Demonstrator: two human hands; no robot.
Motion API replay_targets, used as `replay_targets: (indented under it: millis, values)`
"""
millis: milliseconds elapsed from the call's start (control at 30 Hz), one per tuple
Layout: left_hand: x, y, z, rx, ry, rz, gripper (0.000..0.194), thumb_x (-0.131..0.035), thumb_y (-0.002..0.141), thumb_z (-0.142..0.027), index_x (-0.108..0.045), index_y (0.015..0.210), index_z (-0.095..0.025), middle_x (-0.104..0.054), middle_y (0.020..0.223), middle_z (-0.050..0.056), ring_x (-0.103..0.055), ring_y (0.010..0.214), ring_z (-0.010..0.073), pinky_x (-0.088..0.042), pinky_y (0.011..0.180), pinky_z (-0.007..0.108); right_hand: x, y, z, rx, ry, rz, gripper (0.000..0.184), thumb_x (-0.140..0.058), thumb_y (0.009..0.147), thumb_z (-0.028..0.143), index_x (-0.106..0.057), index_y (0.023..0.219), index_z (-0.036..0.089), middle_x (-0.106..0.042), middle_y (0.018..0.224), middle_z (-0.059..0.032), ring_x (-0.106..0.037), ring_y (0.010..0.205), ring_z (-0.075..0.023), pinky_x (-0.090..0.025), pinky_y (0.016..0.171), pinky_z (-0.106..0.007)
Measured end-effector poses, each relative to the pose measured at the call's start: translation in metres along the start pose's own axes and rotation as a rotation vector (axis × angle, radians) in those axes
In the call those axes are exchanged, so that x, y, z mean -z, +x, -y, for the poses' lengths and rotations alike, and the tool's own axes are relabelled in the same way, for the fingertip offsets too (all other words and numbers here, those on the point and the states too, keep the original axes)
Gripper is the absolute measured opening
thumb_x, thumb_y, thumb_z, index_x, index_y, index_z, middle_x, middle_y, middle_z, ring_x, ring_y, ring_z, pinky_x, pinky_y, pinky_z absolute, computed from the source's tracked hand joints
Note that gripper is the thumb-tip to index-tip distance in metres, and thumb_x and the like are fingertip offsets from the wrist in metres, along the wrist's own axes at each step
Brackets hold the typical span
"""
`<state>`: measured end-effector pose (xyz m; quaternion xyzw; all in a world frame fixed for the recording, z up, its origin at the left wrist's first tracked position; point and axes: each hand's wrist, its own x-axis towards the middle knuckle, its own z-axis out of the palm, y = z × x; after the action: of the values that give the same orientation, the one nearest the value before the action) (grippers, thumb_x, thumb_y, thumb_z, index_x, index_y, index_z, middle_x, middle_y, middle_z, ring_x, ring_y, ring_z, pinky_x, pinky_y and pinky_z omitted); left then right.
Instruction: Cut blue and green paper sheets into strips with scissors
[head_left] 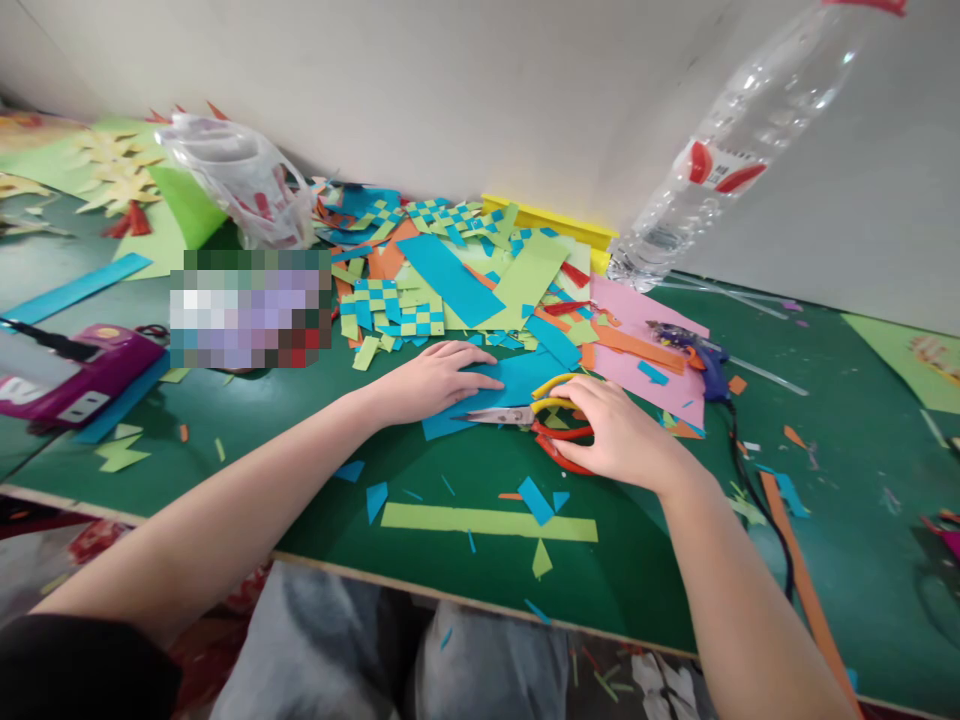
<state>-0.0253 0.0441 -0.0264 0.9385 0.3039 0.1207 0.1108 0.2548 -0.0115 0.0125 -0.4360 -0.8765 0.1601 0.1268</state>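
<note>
My left hand (439,380) lies flat with fingers stretched out over a sheet of blue paper (517,378) on the green table. In my right hand (611,425) is a pair of scissors (510,416) with red and yellow handles. Their blades point left, over the lower edge of the blue paper and just below my left fingertips. Nearer the table's front edge lies a long light-green paper strip (487,522), with small blue offcuts (535,500) around it.
Woven blue-and-green paper pieces (401,305) pile up behind my hands. A clear plastic bottle (720,165) leans at the back right. Pink paper (637,320) and a blue glue gun (712,370) with a black cord lie right. A plastic bag (240,180) stands back left.
</note>
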Motion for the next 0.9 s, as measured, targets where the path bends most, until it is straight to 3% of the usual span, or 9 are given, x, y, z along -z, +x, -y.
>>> replay_targets:
  millis: [900]
  values:
    - [-0.003, 0.000, 0.002, 0.012, -0.008, 0.018, 0.034, -0.038, 0.100, -0.027, -0.057, 0.127, -0.033, -0.046, 0.140, 0.002, -0.040, 0.129, 0.0221, -0.031, 0.110, 0.043, -0.014, 0.004, 0.009, 0.032, -0.092, 0.007, 0.032, -0.061, 0.085, 0.036, -0.054, 0.114, 0.024, -0.061, 0.120, -0.0084, -0.055, 0.114, -0.0268, -0.043, 0.093, -0.046]
